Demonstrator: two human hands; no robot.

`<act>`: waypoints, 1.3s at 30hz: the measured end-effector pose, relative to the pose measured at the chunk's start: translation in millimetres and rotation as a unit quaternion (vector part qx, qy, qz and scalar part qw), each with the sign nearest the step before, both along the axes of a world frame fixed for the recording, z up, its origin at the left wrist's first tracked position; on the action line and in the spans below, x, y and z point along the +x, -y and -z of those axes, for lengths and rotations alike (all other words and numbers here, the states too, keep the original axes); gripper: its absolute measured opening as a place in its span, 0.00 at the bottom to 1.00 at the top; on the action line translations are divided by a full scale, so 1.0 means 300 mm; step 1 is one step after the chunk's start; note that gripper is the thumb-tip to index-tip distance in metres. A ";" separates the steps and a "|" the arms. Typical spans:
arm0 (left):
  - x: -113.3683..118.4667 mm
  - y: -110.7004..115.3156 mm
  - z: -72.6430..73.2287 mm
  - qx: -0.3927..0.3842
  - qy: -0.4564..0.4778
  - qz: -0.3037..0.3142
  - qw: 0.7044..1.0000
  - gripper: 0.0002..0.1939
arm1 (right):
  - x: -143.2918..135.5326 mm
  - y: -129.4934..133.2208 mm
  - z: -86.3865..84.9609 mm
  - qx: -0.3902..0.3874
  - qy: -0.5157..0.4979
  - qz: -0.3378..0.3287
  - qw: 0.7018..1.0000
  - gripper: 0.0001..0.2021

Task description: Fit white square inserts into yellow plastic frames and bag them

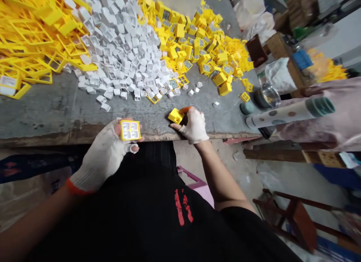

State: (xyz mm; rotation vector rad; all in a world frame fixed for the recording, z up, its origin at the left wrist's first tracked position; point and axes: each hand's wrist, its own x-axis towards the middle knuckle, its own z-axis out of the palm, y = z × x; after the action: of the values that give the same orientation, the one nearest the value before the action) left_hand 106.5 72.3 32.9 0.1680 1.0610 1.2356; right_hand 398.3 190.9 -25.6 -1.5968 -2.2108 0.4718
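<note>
Within the left hand's grip sat a yellow frame, its four openings filled; the right hand pinched a yellow block; beyond them, many white pieces lay unfitted on the tabletop.

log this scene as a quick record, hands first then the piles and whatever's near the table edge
left hand: gloved left hand, holding a yellow-rimmed four-cell piece
right hand: gloved right hand, thumb and finger at a yellow block; whether lifted, unclear
left pile: yellow frames
middle pile: small white pieces
right pile: yellow parts
surface: grey table, worn front edge
far right: white tube with green end
</note>
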 end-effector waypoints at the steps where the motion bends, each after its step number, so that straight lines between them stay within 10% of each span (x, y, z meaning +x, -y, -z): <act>1: 0.004 0.004 -0.003 0.012 -0.006 0.009 1.000 0.15 | 0.018 0.022 -0.010 0.009 0.053 -0.010 0.999 0.41; 10: 0.036 0.047 0.028 0.075 -0.004 0.048 0.996 0.19 | 0.065 -0.066 -0.202 -0.016 0.184 -0.249 0.951 0.40; 21: 0.032 0.071 0.011 0.070 -0.005 0.043 0.997 0.19 | -0.210 0.111 -0.263 0.079 -0.144 -0.346 0.924 0.31; 31: 0.026 0.074 0.029 0.083 0.001 0.032 0.996 0.20 | -0.232 0.107 -0.231 0.061 -0.099 -0.349 0.930 0.31; 39: -0.010 0.086 -0.008 0.174 -0.363 0.046 0.914 0.21 | -0.313 0.190 -0.140 0.044 -0.194 -0.269 0.942 0.28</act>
State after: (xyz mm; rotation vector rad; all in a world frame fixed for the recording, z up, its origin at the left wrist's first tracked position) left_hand 103.4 46.4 35.3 1.0046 1.4283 1.2947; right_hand 304.3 133.8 16.3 -0.7465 -2.2848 0.7484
